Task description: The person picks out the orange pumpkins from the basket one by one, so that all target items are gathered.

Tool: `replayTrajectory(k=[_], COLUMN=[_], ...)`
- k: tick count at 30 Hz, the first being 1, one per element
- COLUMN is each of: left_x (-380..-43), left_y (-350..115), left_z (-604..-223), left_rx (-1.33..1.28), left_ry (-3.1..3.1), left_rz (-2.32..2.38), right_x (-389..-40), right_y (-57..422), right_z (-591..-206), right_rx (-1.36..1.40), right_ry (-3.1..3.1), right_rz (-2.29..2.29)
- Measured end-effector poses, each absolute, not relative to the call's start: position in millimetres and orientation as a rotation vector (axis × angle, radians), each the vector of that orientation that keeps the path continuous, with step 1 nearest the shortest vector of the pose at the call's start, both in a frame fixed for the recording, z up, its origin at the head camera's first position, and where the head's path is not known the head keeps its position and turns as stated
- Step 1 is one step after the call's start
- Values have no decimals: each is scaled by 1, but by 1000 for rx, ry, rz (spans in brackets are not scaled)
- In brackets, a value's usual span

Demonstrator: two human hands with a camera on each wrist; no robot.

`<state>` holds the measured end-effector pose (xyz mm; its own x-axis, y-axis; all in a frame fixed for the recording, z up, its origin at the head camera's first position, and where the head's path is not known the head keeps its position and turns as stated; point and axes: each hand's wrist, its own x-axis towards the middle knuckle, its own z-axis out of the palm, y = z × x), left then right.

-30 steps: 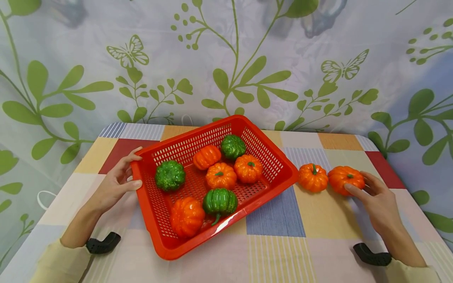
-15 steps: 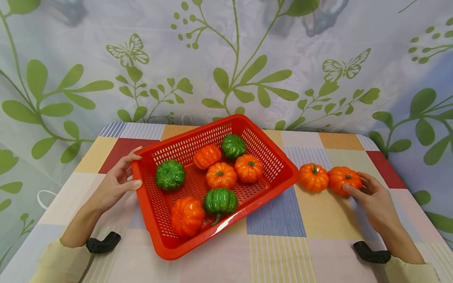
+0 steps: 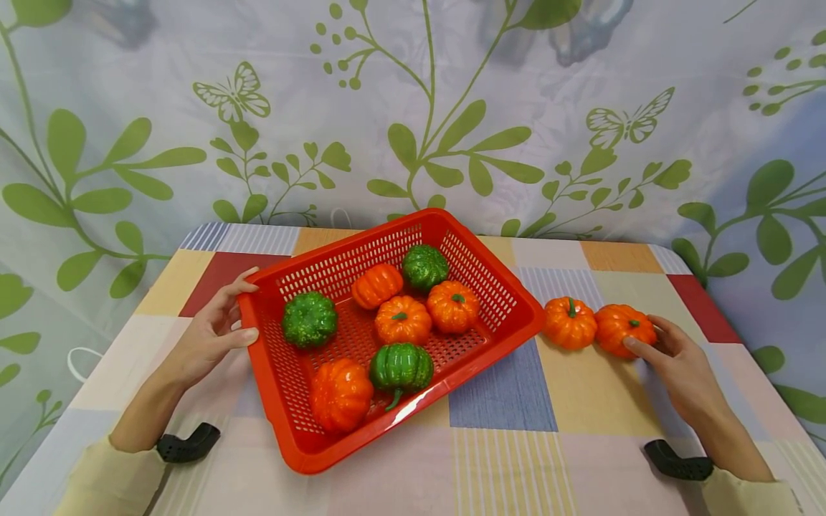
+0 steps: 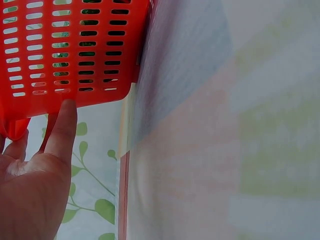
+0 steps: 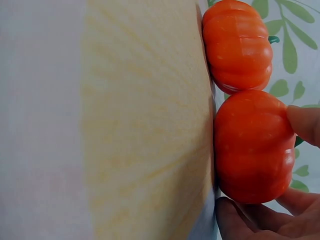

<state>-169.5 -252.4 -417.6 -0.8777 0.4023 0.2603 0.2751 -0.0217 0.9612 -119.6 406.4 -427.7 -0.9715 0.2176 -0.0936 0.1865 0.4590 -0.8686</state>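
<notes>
A red plastic basket (image 3: 510,362) sits at an angle on the table, holding several small toy pumpkins. Inside it are orange pumpkins such as one at the near left (image 3: 342,395), and green ones such as one beside it (image 3: 401,368). My left hand (image 3: 209,333) grips the basket's left end at the rim; the left wrist view shows its fingers against the slotted wall (image 4: 70,47). To the basket's right, my right hand (image 3: 687,365) holds an orange pumpkin (image 5: 256,150) on the table, thumb on top and fingers around its side. Another orange pumpkin (image 3: 569,324) stands against it, close to the basket's corner.
A patchwork-patterned cloth (image 3: 503,466) covers the table. Behind the table's far edge hangs a curtain (image 3: 290,107) printed with leaves and butterflies. A white cord loop (image 3: 80,365) shows at the left edge. Black wrist straps (image 3: 677,462) sit on both forearms.
My right hand has shifted slightly left, sliding its pumpkin closer to the one beside it. My left hand and the basket have stayed in place.
</notes>
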Motion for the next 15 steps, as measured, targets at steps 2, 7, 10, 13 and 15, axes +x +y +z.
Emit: replayTrajectory(k=[2, 7, 10, 13, 15], left_x=[-170, -170, -170, -169, -170], left_y=[-252, -253, -253, -253, -252], left_z=[-418, -418, -418, -418, -418], left_rx=[747, 753, 746, 742, 744], left_ry=[2125, 2129, 2136, 2136, 2133], left_rz=[2053, 2051, 2048, 2049, 2052], right_x=[-120, -120, -120, -120, -119], right_y=[407, 407, 407, 407, 407], right_z=[-428, -427, -427, -427, -427], right_rx=[-355, -349, -359, -364, -365], right_ry=[-2658, -2669, -2671, -2673, -2669], right_rz=[1578, 1603, 1615, 1618, 1625])
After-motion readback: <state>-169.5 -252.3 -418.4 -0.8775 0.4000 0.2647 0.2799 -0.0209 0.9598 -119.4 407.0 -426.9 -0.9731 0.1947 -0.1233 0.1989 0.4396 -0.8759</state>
